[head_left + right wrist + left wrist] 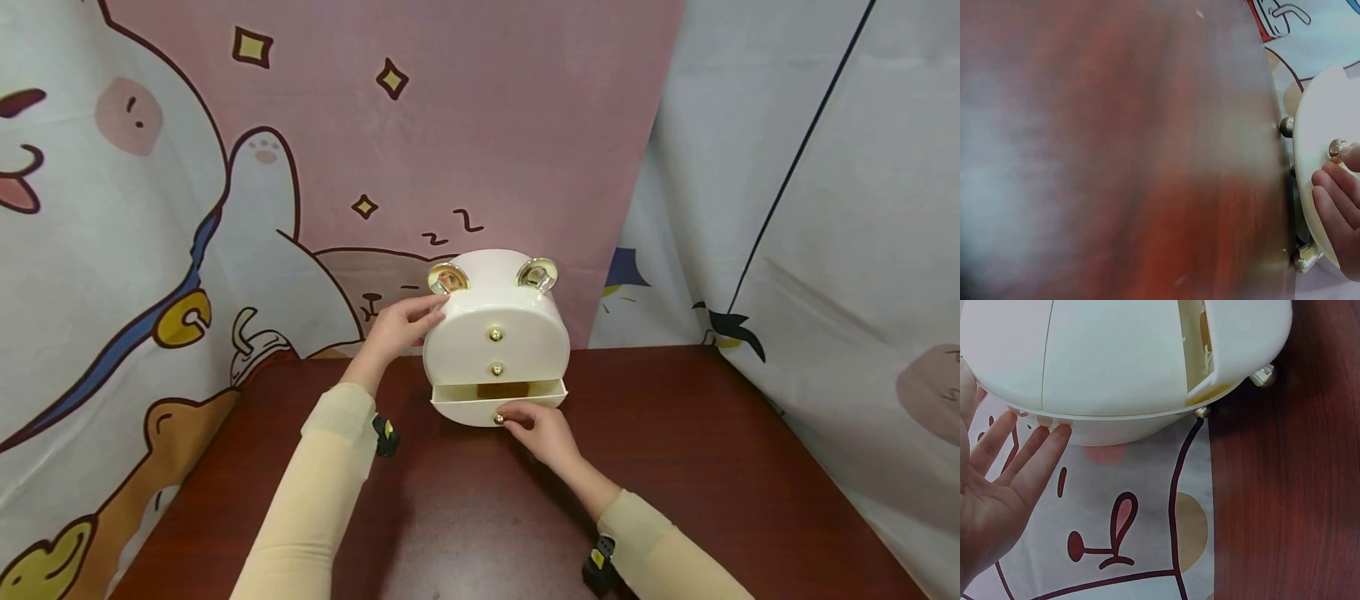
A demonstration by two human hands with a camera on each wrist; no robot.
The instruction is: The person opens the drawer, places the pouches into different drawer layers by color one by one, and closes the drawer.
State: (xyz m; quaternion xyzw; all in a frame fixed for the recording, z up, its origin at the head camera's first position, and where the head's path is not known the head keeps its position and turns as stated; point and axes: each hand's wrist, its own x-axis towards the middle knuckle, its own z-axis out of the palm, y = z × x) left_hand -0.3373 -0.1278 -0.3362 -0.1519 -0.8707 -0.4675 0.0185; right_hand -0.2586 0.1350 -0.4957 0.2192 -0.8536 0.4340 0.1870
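Note:
A white, rounded drawer box with two shiny gold ears stands at the back of the table. Its bottom drawer is pulled partly out, while the two drawers above sit closed. With thumb and fingertips, my right hand pinches the small gold knob of that bottom drawer. My left hand rests its fingertips against the box's upper left side, just below the left ear. In the left wrist view, the fingers are fairly straight along the box's edge.
The dark reddish-brown table stretches in front of the box. Behind it hangs a pink cartoon-print cloth, and a pale cloth borders the right side. Small metallic feet support the box.

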